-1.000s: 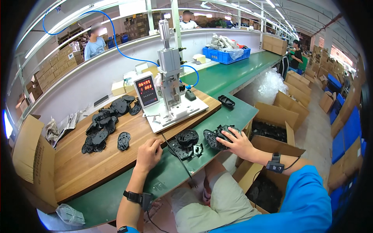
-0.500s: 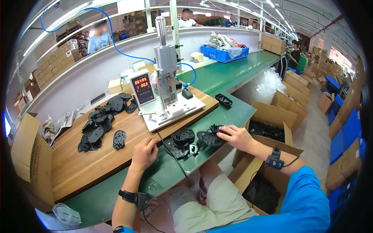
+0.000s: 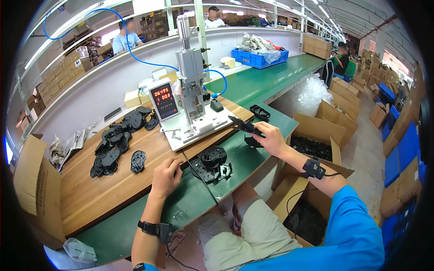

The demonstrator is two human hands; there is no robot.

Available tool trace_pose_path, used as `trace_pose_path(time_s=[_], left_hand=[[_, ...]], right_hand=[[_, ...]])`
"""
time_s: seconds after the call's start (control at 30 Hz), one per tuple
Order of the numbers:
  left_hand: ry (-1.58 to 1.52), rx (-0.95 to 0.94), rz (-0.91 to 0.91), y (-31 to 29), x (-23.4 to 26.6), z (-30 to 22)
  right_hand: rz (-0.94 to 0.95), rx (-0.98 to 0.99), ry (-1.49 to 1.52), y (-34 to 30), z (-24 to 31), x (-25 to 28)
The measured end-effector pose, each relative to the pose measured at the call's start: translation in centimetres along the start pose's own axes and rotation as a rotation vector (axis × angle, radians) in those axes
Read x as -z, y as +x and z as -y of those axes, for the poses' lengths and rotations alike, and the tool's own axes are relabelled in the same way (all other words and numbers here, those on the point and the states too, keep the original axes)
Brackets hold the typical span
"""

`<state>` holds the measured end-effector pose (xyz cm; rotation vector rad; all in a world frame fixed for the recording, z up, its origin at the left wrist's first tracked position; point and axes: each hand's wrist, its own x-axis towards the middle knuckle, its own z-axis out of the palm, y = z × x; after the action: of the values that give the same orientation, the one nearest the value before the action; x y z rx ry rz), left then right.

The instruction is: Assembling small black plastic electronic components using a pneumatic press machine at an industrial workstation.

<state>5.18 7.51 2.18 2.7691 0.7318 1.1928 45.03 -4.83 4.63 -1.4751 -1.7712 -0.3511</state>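
Note:
My right hand (image 3: 271,137) pinches a black plastic shell part (image 3: 242,125), tilted above the green bench near the press. Another dark piece (image 3: 253,142) shows just below that hand; whether it is held too, I cannot tell. My left hand (image 3: 166,176) rests at the wooden board's front edge, fingers curled, nothing visible in them. Between the hands sit a rounded black shell (image 3: 213,156) and a part with a pale circuit-like piece (image 3: 224,170). A grey pneumatic press (image 3: 191,67) stands on a white base plate (image 3: 181,143) behind them.
On the wooden board (image 3: 86,194) lie a heap of black shells (image 3: 108,149) and one separate shell (image 3: 138,161). A black tray-like part (image 3: 260,113) sits right of the press. Open cartons (image 3: 318,131) of black parts stand at right. A thin cable (image 3: 199,174) crosses the bench edge.
My right hand has lifted and turned the black shell part, bringing it up and away from me towards the press. My left hand has barely moved.

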Motion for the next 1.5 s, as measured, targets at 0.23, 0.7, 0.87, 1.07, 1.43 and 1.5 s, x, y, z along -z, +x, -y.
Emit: trace_pose_path(time_s=[0.23,0.7,0.87,1.07,1.43,1.5], left_hand=[[-0.003,-0.001,0.004,0.1,0.0,0.0],[-0.019,0.114,0.076,-0.5,-0.7,1.1],[-0.068,0.136,0.084,0.2,-1.0,0.6],[-0.059,0.14,0.104,-0.2,-1.0,0.6],[-0.023,0.076,0.099,-0.7,-1.6,1.3],[-0.01,0.07,0.109,-0.6,-1.8,1.5]], right_hand=[[-0.218,-0.229,0.236,-1.5,-1.4,-0.8],[-0.262,-0.647,0.571,-13.3,0.5,3.6],[-0.314,-0.795,0.866,-13.6,-4.7,1.3],[-0.346,-0.895,1.087,-14.6,-7.5,1.2],[-0.541,-1.299,0.785,-31.0,-6.9,4.9],[-0.608,-1.367,0.562,-37.8,-7.6,5.5]])
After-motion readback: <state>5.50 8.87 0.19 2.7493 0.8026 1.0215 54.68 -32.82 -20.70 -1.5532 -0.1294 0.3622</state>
